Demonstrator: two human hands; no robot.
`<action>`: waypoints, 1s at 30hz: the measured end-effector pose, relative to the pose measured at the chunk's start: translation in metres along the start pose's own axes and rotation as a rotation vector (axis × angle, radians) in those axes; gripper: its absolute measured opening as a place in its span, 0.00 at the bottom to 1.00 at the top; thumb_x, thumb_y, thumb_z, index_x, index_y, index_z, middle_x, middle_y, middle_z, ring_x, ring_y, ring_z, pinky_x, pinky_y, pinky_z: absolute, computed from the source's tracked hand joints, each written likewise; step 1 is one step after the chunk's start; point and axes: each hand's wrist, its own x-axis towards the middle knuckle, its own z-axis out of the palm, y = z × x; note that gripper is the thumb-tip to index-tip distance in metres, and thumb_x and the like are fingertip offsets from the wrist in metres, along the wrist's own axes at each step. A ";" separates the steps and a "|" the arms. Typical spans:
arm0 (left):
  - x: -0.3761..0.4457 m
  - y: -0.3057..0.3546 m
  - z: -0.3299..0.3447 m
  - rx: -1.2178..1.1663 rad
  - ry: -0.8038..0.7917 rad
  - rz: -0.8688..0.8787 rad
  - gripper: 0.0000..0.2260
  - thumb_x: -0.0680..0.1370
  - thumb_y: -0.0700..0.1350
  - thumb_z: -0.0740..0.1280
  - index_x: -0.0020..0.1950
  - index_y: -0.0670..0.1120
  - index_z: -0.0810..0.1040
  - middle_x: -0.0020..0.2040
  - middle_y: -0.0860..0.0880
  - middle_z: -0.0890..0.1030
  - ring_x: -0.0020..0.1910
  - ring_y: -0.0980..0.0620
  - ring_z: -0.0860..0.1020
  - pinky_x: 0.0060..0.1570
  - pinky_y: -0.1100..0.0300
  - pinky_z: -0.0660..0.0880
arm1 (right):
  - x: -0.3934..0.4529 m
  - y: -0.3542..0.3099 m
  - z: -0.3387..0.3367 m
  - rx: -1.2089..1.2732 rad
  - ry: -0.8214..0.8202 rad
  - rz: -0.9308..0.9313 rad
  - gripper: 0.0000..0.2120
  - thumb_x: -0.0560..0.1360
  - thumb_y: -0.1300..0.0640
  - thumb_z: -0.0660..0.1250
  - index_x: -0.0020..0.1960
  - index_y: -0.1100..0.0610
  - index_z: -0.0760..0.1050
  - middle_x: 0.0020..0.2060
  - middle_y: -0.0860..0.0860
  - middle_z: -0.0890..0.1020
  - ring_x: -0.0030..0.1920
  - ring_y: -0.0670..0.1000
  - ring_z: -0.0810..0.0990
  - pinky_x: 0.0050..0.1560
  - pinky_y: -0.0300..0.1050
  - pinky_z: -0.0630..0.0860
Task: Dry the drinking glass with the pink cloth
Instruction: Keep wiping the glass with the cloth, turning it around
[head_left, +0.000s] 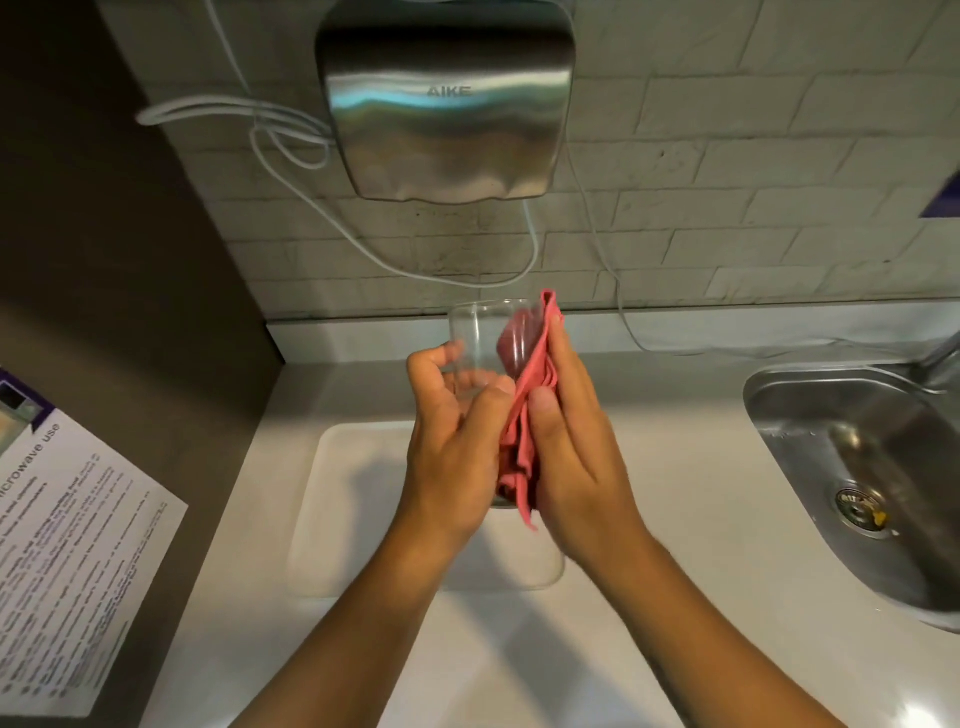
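A clear drinking glass (480, 338) is held above the counter, its mouth tilted away from me. My left hand (452, 431) grips its lower part from the left. My right hand (569, 441) presses the folded pink cloth (524, 415) against the right side of the glass. Part of the cloth shows through the glass wall, and I cannot tell whether it lies inside the glass or behind it. The base of the glass is hidden between my hands.
A white tray (343, 499) lies on the pale counter below my hands. A steel sink (852, 467) sits to the right. A metal hand dryer (447, 98) with loose white cables hangs on the tiled wall. A printed microwave notice (67, 545) is at the left.
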 end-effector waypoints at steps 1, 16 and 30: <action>0.000 0.000 0.000 -0.010 -0.001 -0.004 0.25 0.72 0.64 0.66 0.67 0.59 0.67 0.58 0.48 0.84 0.55 0.45 0.87 0.55 0.36 0.84 | 0.007 -0.002 -0.002 0.014 0.018 0.008 0.29 0.89 0.57 0.53 0.89 0.54 0.52 0.88 0.49 0.65 0.86 0.45 0.66 0.87 0.54 0.64; 0.004 -0.004 -0.003 -0.134 0.029 -0.007 0.19 0.70 0.64 0.65 0.58 0.60 0.74 0.54 0.44 0.85 0.48 0.47 0.86 0.42 0.52 0.81 | 0.005 -0.008 0.006 -0.004 0.028 -0.020 0.30 0.88 0.53 0.54 0.89 0.53 0.53 0.85 0.48 0.68 0.84 0.44 0.69 0.85 0.47 0.67; 0.018 0.009 -0.008 -0.148 0.038 0.065 0.19 0.70 0.61 0.66 0.59 0.57 0.73 0.52 0.43 0.85 0.49 0.46 0.87 0.47 0.49 0.83 | -0.007 -0.004 0.009 0.016 -0.037 -0.006 0.31 0.88 0.54 0.56 0.89 0.54 0.52 0.86 0.47 0.66 0.86 0.44 0.65 0.87 0.52 0.63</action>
